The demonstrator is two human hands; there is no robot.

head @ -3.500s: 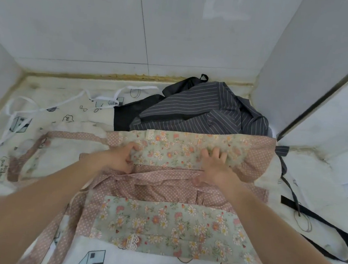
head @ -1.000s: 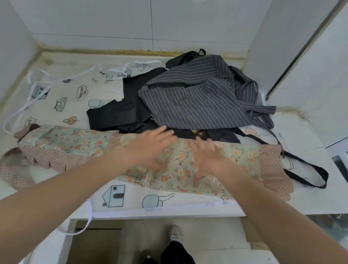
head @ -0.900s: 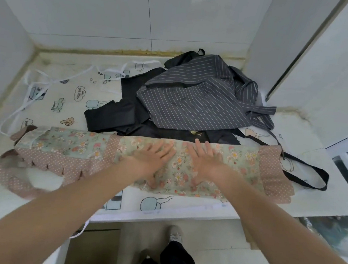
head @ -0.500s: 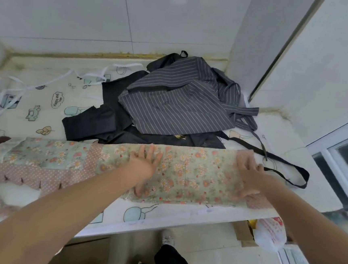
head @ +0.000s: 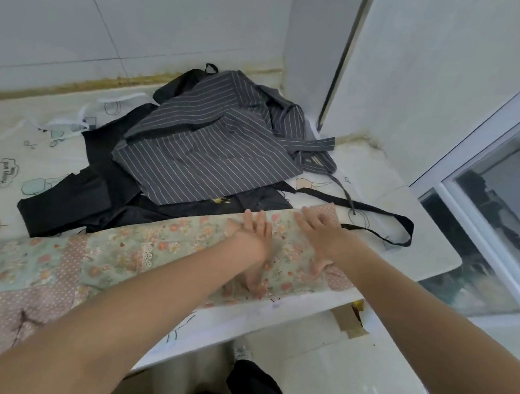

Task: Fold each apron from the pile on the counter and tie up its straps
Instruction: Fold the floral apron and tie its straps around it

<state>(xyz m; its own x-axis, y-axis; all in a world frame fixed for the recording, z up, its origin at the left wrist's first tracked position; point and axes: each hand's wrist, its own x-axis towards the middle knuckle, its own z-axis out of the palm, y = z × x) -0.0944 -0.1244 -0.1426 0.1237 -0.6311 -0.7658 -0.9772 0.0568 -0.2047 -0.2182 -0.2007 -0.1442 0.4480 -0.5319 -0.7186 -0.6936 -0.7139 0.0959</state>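
head view: left hand (head: 253, 237), right hand (head: 324, 234) flat, fingers spread, pressing floral apron (head: 159, 251); risk: fold springs open once released.

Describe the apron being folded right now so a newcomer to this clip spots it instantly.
Start at the white counter in the tiled corner. Along its front edge lies a long folded band, the green floral apron with pink dotted trim, under both flat hands, left hand and right hand. The aprons behind it are dark: grey pinstriped apron on plain black apron.
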